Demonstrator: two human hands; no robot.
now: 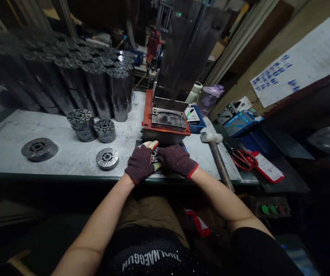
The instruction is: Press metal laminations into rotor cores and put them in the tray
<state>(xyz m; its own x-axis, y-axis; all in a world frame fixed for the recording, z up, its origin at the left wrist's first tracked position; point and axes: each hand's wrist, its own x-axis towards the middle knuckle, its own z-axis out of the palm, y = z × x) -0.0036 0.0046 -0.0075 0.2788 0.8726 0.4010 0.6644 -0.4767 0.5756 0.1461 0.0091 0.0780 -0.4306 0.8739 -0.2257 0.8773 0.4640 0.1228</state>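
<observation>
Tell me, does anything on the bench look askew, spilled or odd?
The hammer, right of the right hand, lies aslant, its handle end seeming to jut past the front edge of the bench, where it might get knocked. No spill stands out.

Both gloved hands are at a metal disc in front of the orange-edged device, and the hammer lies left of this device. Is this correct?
The side is wrong: the head view shows the hammer to the right of the device. The gloved left hand and right hand are at the metal disc.
</observation>
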